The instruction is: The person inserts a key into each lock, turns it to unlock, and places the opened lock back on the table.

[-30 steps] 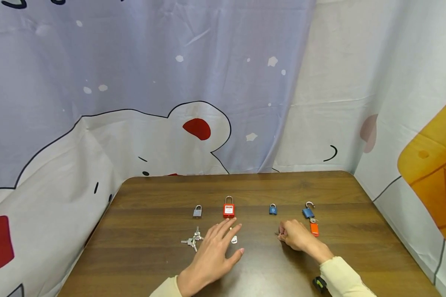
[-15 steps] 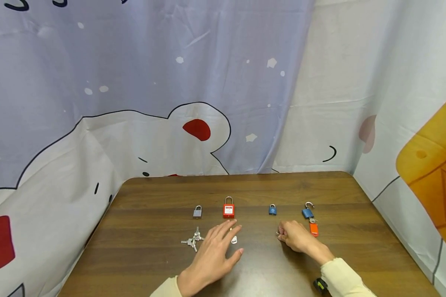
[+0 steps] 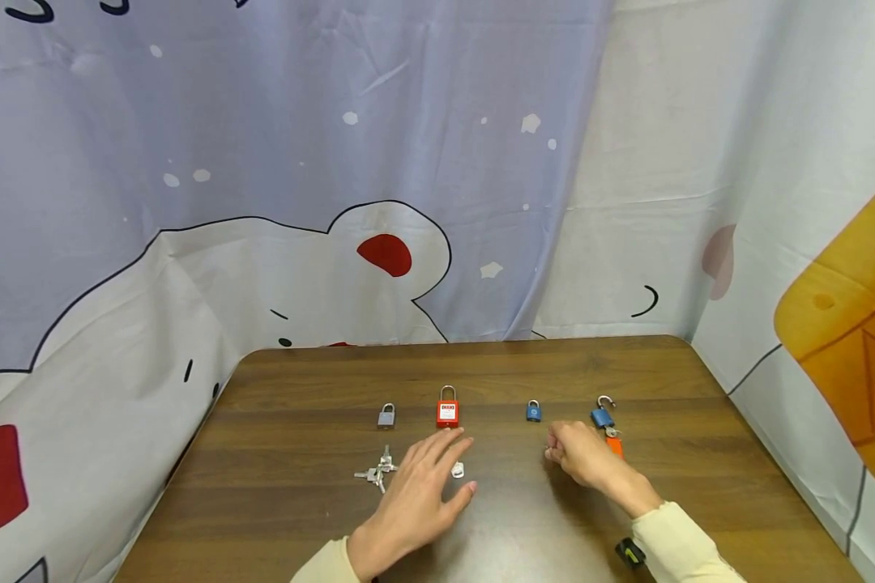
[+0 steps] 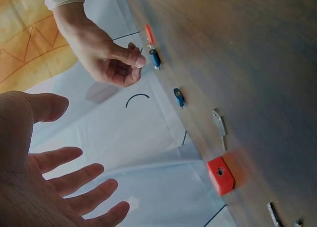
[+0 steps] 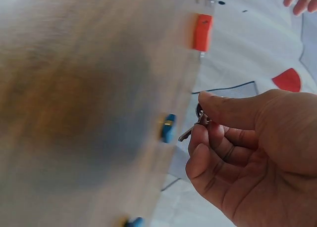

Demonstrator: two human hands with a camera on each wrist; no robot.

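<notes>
Dark brown wood-grain table (image 3: pixel 299 518). In a row across it: grey padlock (image 3: pixel 386 417) at 9 o'clock of red padlock (image 3: pixel 447 412), which has a white label and silver shackle; small blue padlock (image 3: pixel 533 411) at 3 o'clock of the red one; further at 3 o'clock, blue padlock (image 3: pixel 603 417) with silver shackle and orange key tag (image 3: pixel 614 444) at its 6 o'clock. Silver key bunch (image 3: pixel 375 471) at 6 o'clock of the grey padlock. Silver key (image 5: pixel 190 130) between fingers. Cream sleeve (image 3: pixel 681 551). Backdrop curtain (image 3: pixel 262 162) pale lavender and white, black outlines, red patches, white flecks; orange-yellow shape at 3 o'clock.
</notes>
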